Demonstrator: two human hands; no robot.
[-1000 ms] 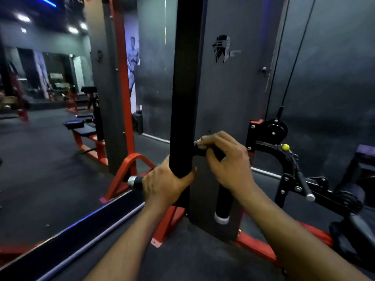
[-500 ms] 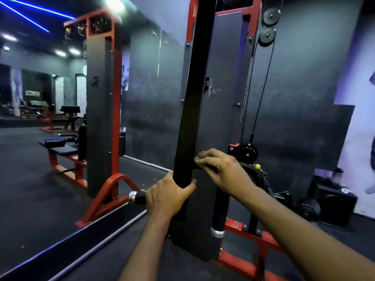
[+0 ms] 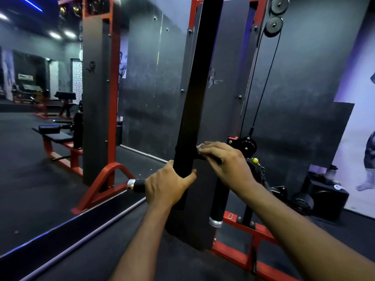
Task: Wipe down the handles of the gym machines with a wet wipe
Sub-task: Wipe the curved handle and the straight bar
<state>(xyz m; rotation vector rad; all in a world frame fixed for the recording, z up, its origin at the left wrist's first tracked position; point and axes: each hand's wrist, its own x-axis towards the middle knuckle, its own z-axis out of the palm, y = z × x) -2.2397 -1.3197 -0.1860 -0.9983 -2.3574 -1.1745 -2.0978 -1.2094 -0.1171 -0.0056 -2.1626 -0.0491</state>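
A black handle attachment hangs on a wide black upright bar [image 3: 194, 94] in front of the cable machine. My left hand [image 3: 166, 185] grips its left handle [image 3: 138, 185], whose chrome end sticks out to the left; the thumb lies against the upright bar. My right hand [image 3: 227, 165] holds the top of the right handle [image 3: 220, 199], which runs down to a chrome cap. A small bit of white wet wipe [image 3: 199, 147] shows under the right fingertips; the rest is hidden by the hand.
The red-framed cable machine [image 3: 243, 226] with grey panels stands just behind, its cable [image 3: 263, 82] running up to two pulleys [image 3: 274, 25]. A mirror wall [image 3: 40, 159] is at left. A black box [image 3: 324, 197] sits on the floor at right.
The view has lifted from the machine's base towards its top. Both hands keep the same hold on the two handles and have barely shifted.
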